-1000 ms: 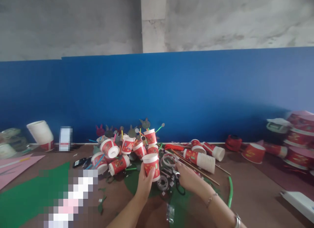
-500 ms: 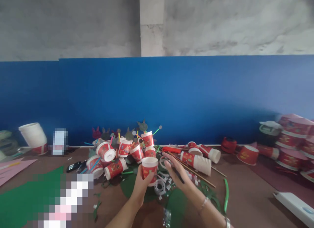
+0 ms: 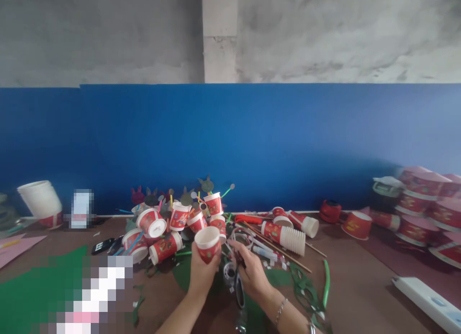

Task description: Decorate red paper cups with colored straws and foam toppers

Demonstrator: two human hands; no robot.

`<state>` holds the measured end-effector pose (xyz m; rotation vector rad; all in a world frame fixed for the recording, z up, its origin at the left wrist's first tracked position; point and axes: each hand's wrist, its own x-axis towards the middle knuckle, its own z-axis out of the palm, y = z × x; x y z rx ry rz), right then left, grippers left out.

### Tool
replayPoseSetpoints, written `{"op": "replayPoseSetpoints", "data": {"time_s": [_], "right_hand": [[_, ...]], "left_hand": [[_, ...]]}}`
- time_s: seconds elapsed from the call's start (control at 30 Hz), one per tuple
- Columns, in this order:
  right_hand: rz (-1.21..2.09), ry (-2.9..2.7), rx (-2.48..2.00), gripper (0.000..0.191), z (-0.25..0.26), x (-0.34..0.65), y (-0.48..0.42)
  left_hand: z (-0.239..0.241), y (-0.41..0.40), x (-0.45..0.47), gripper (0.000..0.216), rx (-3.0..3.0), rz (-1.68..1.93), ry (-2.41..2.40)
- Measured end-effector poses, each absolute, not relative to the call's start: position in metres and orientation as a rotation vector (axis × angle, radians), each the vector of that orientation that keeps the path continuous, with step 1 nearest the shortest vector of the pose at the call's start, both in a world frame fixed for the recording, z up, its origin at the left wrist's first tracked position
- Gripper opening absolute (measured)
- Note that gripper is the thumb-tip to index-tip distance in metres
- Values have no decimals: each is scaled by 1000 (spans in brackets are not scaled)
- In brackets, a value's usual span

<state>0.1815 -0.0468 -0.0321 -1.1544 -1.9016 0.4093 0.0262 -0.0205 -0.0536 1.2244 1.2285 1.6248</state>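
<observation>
Beneath the fingers [image 3: 236, 247] spread a brown table [image 3: 360, 291], its surface running away to both sides of them. Beyond the fingertips, a thin white strip [image 3: 111, 216] lined the table's back edge, and behind it rose a blue board [image 3: 230, 137], wide enough to pass out of view left and right. Its top edge had a small step, far to the left of the fingers. Above the board stood a bare grey wall [image 3: 108, 36], blotched with darker stains up to their right. Almost straight above the fingers, a paler pillar [image 3: 220, 27] was crossed by a crack. Light fell softly, dimmer leftward of them, paler rightward.
</observation>
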Motion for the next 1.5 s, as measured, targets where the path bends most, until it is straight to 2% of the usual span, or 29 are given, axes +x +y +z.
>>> {"op": "replayPoseSetpoints", "data": {"time_s": [0.2, 0.33, 0.4, 0.67, 0.73, 0.83, 0.87, 1.27, 1.5], "right_hand": [[346, -2194, -1355, 30, -38, 177, -51], [313, -2163, -1454, 29, -33, 180, -51], [327, -2070, -1505, 29, -31, 183, -50], [388, -2017, -1485, 27, -27, 185, -49], [383, -2018, -1539, 31, -25, 184, -51], [378, -2048, -1559, 41, -22, 185, -52], [369, -2068, -1539, 42, -22, 185, -53], [37, -2223, -1575, 43, -16, 180, -57], [28, -2204, -1541, 39, -16, 173, -61]], "left_hand": [[-51, -15, 20, 65, 1064, 1674, 1273], [-53, -17, 24, 82, 1108, 1701, 1170], [-54, -20, 25, 83, 1195, 1707, 1148], [-61, -23, 24, 67, 1451, 1685, 1123], [-61, -24, 22, 51, 1535, 1724, 1145], [-60, -25, 18, 12, 1668, 1693, 1201], [-60, -25, 17, 9, 1683, 1674, 1214], [-55, -21, 7, 17, 1653, 1625, 1138], [-54, -22, 10, 14, 1686, 1621, 1087]]}}
